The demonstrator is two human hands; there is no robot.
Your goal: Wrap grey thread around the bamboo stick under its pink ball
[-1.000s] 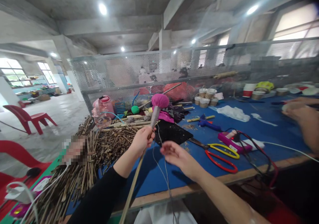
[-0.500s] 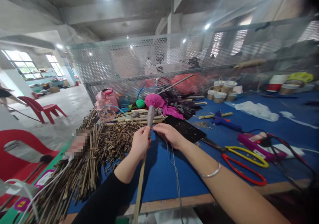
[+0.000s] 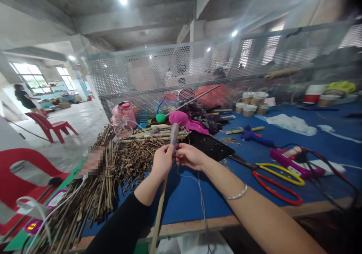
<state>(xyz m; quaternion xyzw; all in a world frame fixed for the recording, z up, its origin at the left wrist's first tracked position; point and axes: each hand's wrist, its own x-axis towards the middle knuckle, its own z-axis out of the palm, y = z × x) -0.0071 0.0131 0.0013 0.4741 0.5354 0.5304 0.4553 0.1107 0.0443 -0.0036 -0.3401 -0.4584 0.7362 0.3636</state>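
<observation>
My left hand [image 3: 163,159] is closed around a pale wooden stick [image 3: 159,216], just under its thicker end, which is wound in grey cord [image 3: 174,132]. The stick slants down toward the table's front edge. Right beside it, my right hand [image 3: 189,155] is pinched at the wound part's lower end, with the grey string [image 3: 199,184] between its fingers. From there the string hangs down over the blue table and past its edge. The exact hold of the right fingertips is partly hidden.
Bundled dry stalks [image 3: 107,178] lie to the left. Scissors [image 3: 275,178] with red and yellow handles, a blue glue gun [image 3: 257,138] and a purple power strip [image 3: 296,165] are on the right. Behind are a pink yarn ball [image 3: 178,118], paper cups [image 3: 250,105] and a perforated metal screen [image 3: 135,69].
My right hand has turned a little, its fingers curling more closely at the stick. The wound end has shifted slightly right. The string now bows outward below my hand.
</observation>
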